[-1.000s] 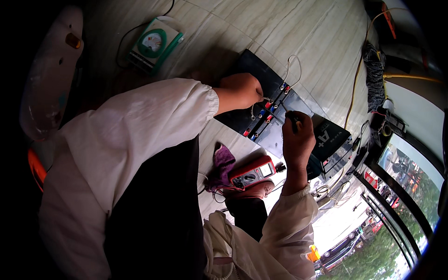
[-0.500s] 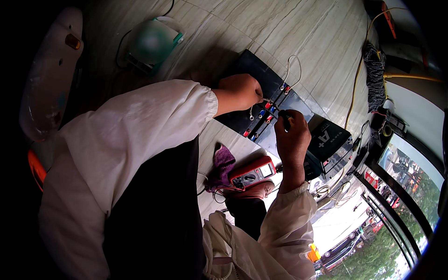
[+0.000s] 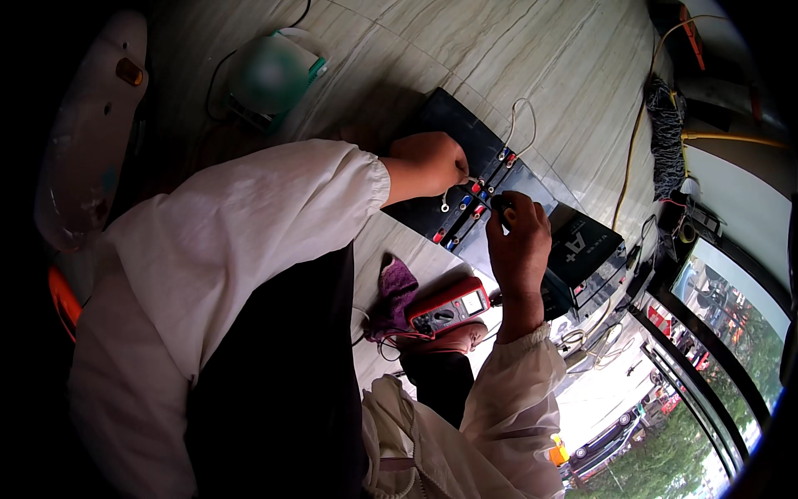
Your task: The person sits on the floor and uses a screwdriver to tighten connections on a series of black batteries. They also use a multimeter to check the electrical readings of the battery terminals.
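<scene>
Black-handled tool [image 3: 501,203] in curled right hand [image 3: 521,241]

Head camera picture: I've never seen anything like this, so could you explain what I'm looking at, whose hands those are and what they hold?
There is no robot here, just a person working with two bare hands. The view comes from a wide fisheye camera worn on the head and looking down, so straight edges bend toward the rim.

On the pale, veined floor stand black batteries with red and blue terminals. The left hand appears to pinch a short pale wire with a metal ring end, close to the terminals. The right hand grips a dark-handled tool; its tip is hard to make out. Nearer the body lie a red meter and a purple cloth.
</scene>
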